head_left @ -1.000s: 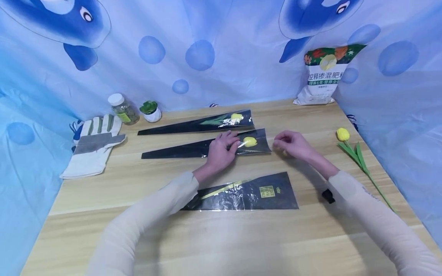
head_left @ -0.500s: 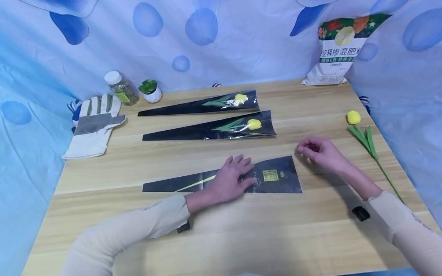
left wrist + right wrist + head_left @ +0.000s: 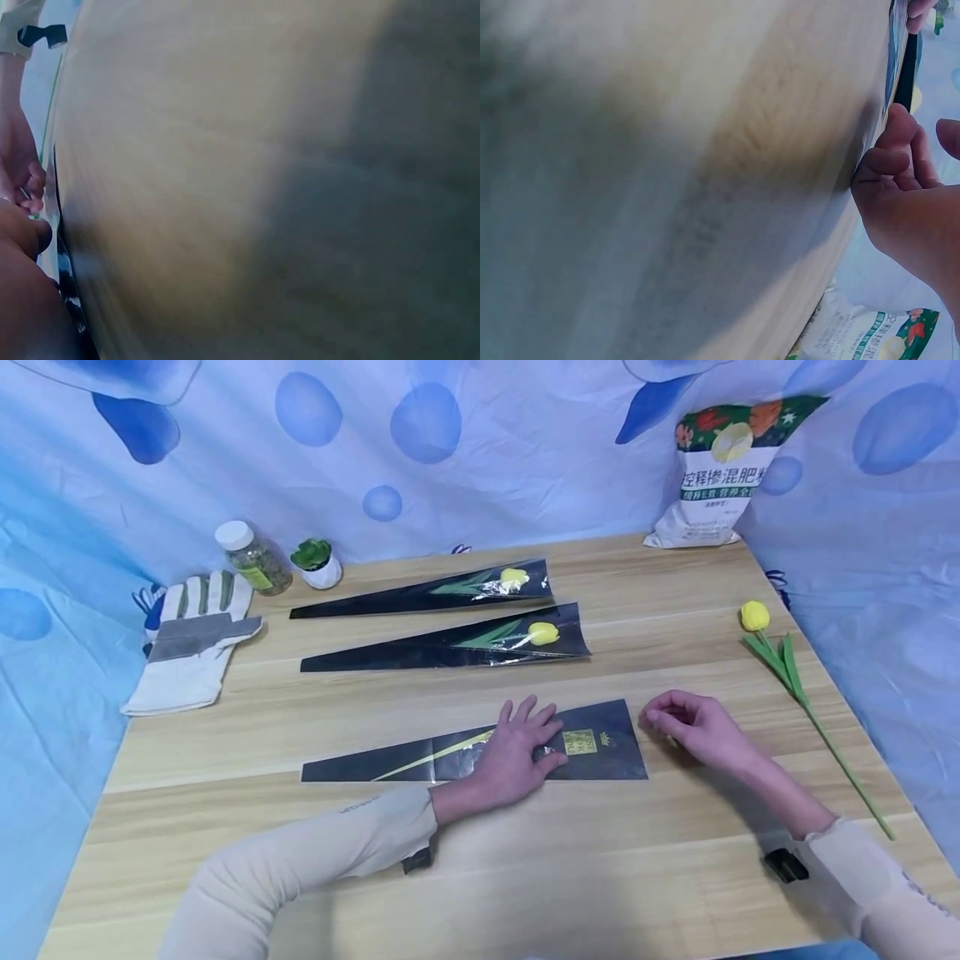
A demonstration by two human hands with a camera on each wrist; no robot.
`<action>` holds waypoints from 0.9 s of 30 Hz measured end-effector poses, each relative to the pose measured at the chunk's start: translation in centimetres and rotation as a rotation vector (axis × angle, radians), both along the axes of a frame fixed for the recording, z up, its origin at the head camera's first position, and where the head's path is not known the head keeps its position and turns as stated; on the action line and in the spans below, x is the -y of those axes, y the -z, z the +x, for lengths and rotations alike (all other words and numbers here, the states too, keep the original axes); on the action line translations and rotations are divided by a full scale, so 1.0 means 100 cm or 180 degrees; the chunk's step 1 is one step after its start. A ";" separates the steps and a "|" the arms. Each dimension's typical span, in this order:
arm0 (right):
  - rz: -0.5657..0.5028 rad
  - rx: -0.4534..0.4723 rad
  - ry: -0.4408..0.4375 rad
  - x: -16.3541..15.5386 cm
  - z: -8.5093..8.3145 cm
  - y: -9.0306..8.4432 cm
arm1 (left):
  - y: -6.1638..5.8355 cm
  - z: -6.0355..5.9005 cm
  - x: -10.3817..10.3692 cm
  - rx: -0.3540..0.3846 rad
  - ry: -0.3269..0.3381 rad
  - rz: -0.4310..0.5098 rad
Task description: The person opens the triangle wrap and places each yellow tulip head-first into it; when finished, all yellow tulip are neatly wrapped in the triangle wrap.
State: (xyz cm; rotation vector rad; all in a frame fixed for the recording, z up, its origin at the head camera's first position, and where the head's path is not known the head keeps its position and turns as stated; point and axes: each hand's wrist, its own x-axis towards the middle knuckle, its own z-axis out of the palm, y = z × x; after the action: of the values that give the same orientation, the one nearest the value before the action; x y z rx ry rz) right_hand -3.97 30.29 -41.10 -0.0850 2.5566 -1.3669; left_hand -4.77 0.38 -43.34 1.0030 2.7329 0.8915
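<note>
One empty flower sleeve [image 3: 480, 754] lies flat on the tabletop [image 3: 600, 877], pinned under the flat left hand [image 3: 517, 752]. Thin, slippery film, probably best pinched at its wide mouth, where the loosely curled, empty right hand [image 3: 693, 727] waits.

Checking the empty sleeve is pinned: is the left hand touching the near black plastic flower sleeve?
Touching. The head view shows the left hand lying flat on the near black plastic flower sleeve.

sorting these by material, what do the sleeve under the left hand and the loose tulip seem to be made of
Sleeve: seemingly thin glossy plastic film, black with gold print; it shows crinkled glare near the left hand. Tulip: likely artificial, plastic or fabric, going by its uniform yellow head and stiff, even green stem.
</note>
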 end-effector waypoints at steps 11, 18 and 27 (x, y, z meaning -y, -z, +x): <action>-0.0066 -0.0001 0.0062 0.002 0.003 0.004 | 0.009 -0.018 -0.005 -0.0174 -0.0156 0.0068; -0.0173 -0.0075 0.0009 0.004 -0.003 0.009 | 0.010 -0.035 -0.007 -0.0263 -0.0213 0.0076; -0.0121 -0.0161 -0.0057 0.007 -0.007 0.009 | 0.014 -0.042 -0.006 -0.0306 -0.0237 0.0006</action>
State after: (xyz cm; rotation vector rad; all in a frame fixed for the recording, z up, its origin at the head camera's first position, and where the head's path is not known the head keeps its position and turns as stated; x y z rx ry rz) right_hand -4.68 29.55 -41.96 -0.1508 2.5646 -1.4245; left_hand -8.93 0.94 -44.73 0.9748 2.8672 0.8789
